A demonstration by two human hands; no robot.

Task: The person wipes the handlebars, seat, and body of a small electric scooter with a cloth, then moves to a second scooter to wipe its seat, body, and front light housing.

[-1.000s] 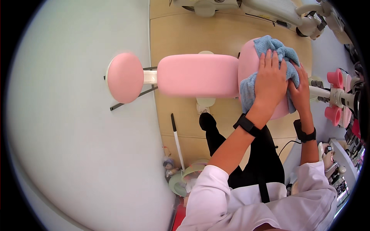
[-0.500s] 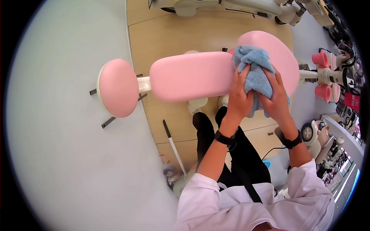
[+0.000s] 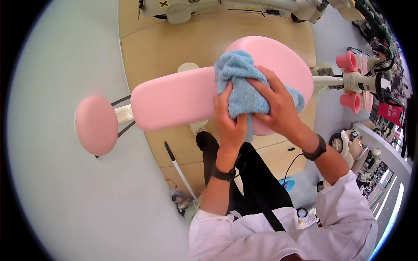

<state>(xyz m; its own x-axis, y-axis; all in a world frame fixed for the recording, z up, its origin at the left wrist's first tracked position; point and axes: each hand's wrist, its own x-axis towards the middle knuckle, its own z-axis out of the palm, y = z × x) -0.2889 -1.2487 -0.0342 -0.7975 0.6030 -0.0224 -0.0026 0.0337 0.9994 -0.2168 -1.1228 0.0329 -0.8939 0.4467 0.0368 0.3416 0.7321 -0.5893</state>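
Cloth (image 3: 248,95) lies bunched between the left hand (image 3: 231,129) and right hand (image 3: 282,108), both grasping it, its long axis slanting across the wide pink seat (image 3: 281,58).

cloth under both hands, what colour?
Light blue, with no visible pattern on the cloth; it shows in the head view.

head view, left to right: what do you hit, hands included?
Oval pink pad → long pink cushion → left hand → right hand → lower pink cup
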